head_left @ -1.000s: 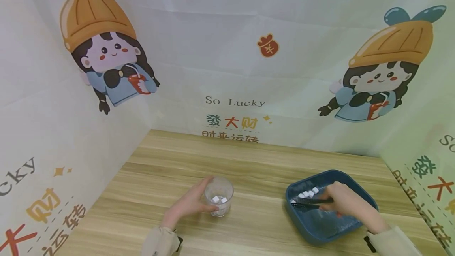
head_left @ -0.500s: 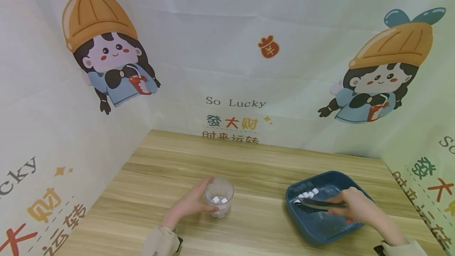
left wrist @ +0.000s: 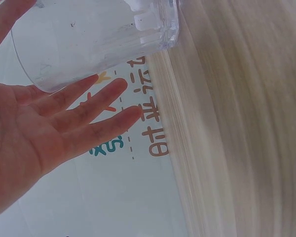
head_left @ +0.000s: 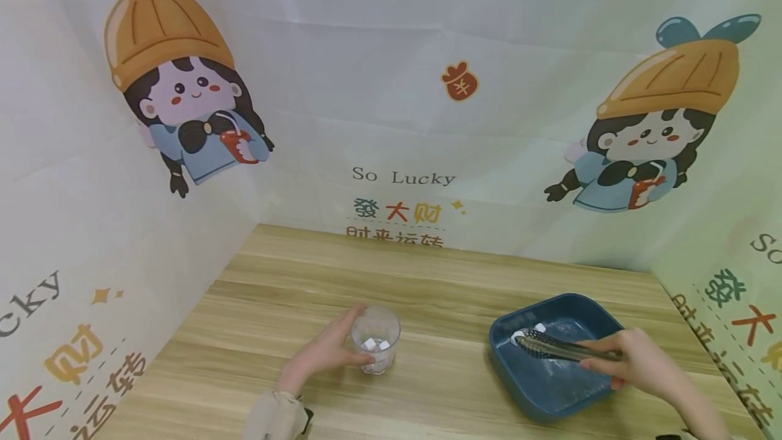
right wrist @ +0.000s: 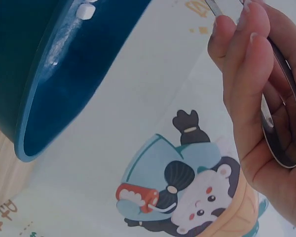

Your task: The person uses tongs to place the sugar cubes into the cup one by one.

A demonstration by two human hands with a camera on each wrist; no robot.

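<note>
My left hand (head_left: 326, 353) holds a clear glass (head_left: 377, 323) upright on the table, thumb on the near side. Two white sugar cubes (head_left: 370, 343) show inside it. From the left wrist, the other fingers of that hand (left wrist: 29, 133) stretch straight past the glass (left wrist: 89, 39). My right hand (head_left: 641, 362) grips black-headed metal tongs (head_left: 552, 346), whose heads lie low in a blue tray (head_left: 531, 396). Several sugar cubes sit by the tray's left wall, partly covered by the tongs; one cube (head_left: 540, 328) shows behind. Whether a cube is pinched I cannot tell.
The wood-grain table (head_left: 440, 386) carries the glass at centre left and the tray at right. Printed cloth walls (head_left: 403, 121) enclose the table's back and sides. White powdery residue (right wrist: 59, 42) marks the tray's inside.
My right hand has moved to the right, drawing the tongs back from the tray's left wall; their heads now cover part of the cube row and look closer together. The left hand and glass stay put.
</note>
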